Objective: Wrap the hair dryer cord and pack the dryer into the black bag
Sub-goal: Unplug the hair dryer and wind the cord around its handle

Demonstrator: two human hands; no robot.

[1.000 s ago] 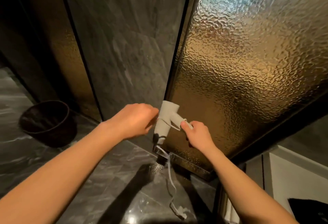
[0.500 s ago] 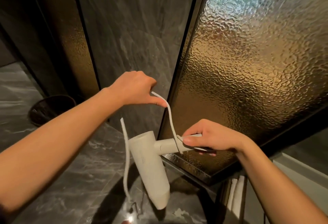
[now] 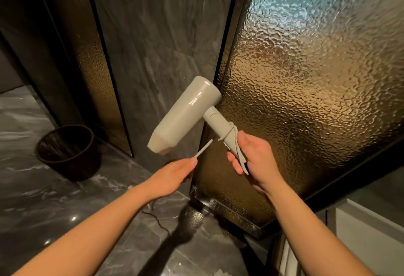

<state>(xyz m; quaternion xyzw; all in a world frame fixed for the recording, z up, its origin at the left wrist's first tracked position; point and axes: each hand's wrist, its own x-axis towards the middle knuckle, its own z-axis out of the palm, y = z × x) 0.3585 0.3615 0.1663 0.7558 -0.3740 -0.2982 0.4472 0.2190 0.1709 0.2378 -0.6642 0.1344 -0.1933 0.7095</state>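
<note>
A white hair dryer (image 3: 185,114) is held up in front of the wall, barrel slanting down to the left, handle pointing down right. My right hand (image 3: 255,160) grips the lower end of the handle. The white cord (image 3: 230,132) loops around the handle just above that hand. My left hand (image 3: 175,176), lower and to the left, pinches a taut stretch of the cord (image 3: 203,148) that runs up toward the handle. The black bag is not in view.
A dark round waste bin (image 3: 68,151) stands on the grey marble floor (image 3: 43,199) at the left. A textured glass door (image 3: 306,100) fills the right side, with a grey stone wall (image 3: 164,35) behind the dryer. A white ledge (image 3: 371,232) shows at the lower right.
The dryer swung up from hanging nozzle-down to a raised slant. My left hand dropped from above the dryer to below it, carrying the cord around the handle. The view shifted slightly.
</note>
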